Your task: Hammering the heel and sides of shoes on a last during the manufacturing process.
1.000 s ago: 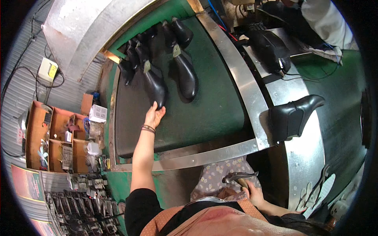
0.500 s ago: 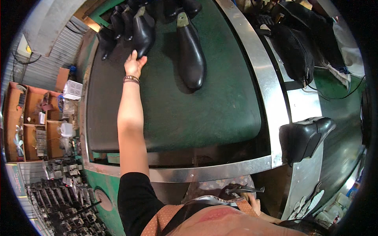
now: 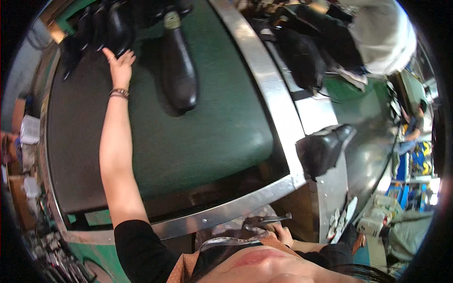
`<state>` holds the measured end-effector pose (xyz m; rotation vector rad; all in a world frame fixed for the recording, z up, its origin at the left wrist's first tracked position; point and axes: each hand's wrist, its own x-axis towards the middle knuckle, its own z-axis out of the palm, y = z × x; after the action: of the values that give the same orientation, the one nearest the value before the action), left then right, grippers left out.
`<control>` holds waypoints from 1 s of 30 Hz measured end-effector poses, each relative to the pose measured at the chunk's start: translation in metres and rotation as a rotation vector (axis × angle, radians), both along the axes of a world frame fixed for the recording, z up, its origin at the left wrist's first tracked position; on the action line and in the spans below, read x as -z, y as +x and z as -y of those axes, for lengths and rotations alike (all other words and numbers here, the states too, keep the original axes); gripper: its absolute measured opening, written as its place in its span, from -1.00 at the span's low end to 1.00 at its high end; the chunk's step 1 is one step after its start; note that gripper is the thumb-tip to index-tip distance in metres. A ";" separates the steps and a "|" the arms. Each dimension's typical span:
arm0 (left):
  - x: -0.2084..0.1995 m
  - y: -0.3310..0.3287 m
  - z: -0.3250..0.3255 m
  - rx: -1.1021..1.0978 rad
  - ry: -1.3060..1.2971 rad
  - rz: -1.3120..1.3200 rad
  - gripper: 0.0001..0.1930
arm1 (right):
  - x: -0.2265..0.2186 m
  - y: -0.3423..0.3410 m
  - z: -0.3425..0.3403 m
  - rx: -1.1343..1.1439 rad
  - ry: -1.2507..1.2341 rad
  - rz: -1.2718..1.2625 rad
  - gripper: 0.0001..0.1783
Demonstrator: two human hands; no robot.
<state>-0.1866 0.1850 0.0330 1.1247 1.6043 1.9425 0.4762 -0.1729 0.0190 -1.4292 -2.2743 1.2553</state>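
Note:
My left hand (image 3: 121, 68) reaches far across the dark green surface (image 3: 226, 127), fingers spread. Its fingertips are at the toe of a black shoe upper on a last (image 3: 120, 28); whether they touch it I cannot tell. To the right lies a single black lasted shoe upper (image 3: 179, 70), toe toward me, with the last's pale green top showing. Low in the view, close to my body, my right hand (image 3: 282, 233) is closed around a dark metal hand tool (image 3: 266, 220), partly hidden, its exact kind unclear.
A metal rim (image 3: 255, 195) frames the surface. Another black shoe (image 3: 325, 148) stands beyond its right corner. White gloves (image 3: 342, 219) lie lower right. Black bags (image 3: 302, 56) and pale cloth (image 3: 384, 35) lie upper right. Another person (image 3: 413, 127) is at far right.
The view has turned right, so the scene sits further left and a person shows at the right. My left hand stays by the same toe, fingers now more spread. My right hand keeps the tool.

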 end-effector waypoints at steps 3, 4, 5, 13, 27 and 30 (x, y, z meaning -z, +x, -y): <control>-0.003 0.023 0.006 0.017 -0.076 -0.164 -0.03 | 0.002 -0.002 -0.002 -0.010 0.073 -0.068 -0.55; -0.006 0.034 0.012 0.079 -0.096 -0.181 -0.08 | 0.001 -0.001 -0.004 -0.034 0.068 -0.039 -0.53; -0.007 0.046 0.019 0.140 -0.117 -0.202 -0.12 | 0.002 0.000 -0.003 -0.039 0.044 0.000 -0.50; -0.018 0.156 0.099 0.319 -0.049 -0.739 -0.19 | -0.003 -0.004 -0.001 0.036 -0.061 -0.077 -0.52; -0.072 0.231 0.140 0.011 -0.589 -1.209 -0.27 | -0.002 -0.002 0.011 0.123 0.156 -0.154 -0.57; -0.082 0.239 0.179 -0.009 -0.500 -1.175 -0.30 | -0.016 0.003 0.011 0.069 0.089 -0.155 -0.58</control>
<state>0.0527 0.0055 0.1150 2.1507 2.3871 0.6686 0.4796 -0.1834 0.0351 -1.3191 -2.1327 1.1847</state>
